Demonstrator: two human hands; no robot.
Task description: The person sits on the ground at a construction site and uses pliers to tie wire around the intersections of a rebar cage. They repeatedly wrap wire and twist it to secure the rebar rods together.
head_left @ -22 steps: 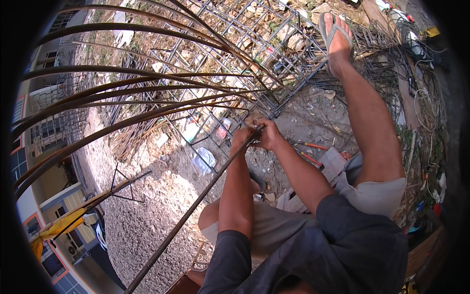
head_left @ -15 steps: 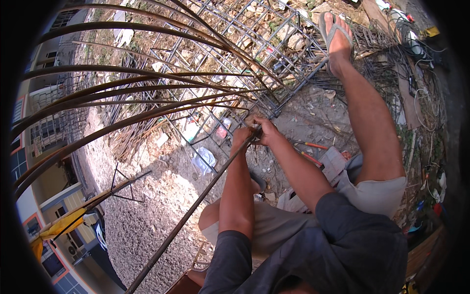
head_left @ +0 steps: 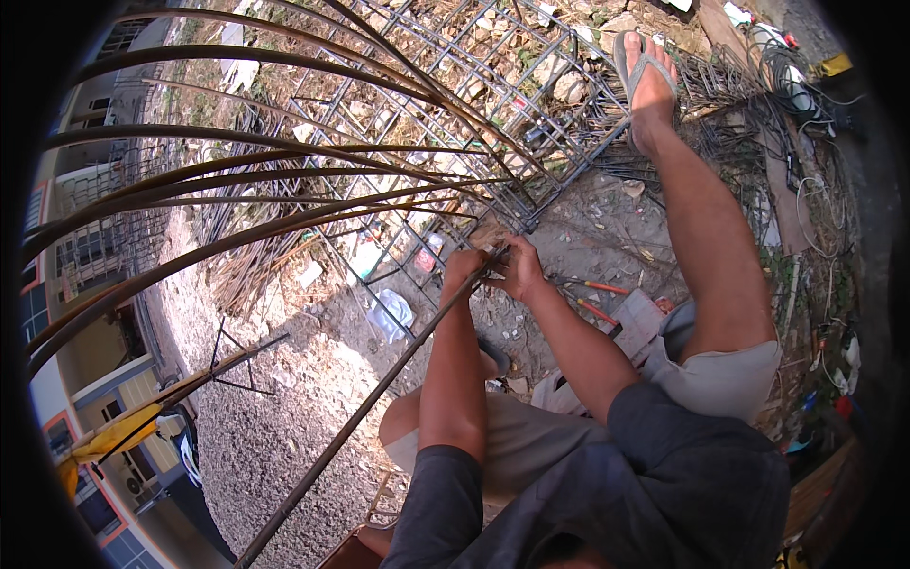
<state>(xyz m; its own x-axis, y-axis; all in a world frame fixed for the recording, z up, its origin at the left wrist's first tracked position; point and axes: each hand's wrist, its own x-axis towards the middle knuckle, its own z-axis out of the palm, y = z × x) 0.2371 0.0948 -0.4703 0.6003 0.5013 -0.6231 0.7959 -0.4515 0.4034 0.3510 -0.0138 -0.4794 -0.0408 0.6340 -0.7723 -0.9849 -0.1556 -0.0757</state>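
Note:
A long dark steel reinforcing bar [head_left: 365, 408] runs up from the lower left, its upper end between my two hands. My left hand [head_left: 464, 269] is closed on the bar near that end, fingers curled and partly hidden. On the other side of the end is my right hand [head_left: 519, 269], thumb and fingers bent in around it; what they pinch is too small to make out. Just beyond my hands lies the corner of a tied steel bar cage [head_left: 531, 223]. A tool with orange-red handles [head_left: 607, 287] rests on the ground right of my right hand.
Several rusty bars [head_left: 265, 228] arch in from the left above the cage. A clear plastic bag [head_left: 391, 315] lies left of my hands. My sandalled foot [head_left: 649, 81] is beside the cage. Cables [head_left: 791, 85] and boards [head_left: 782, 180] lie far right; gravel [head_left: 275, 455] lies lower left.
My right hand's fingers have loosened and spread slightly around the bar's end. My left hand has barely moved. The view has shifted a little.

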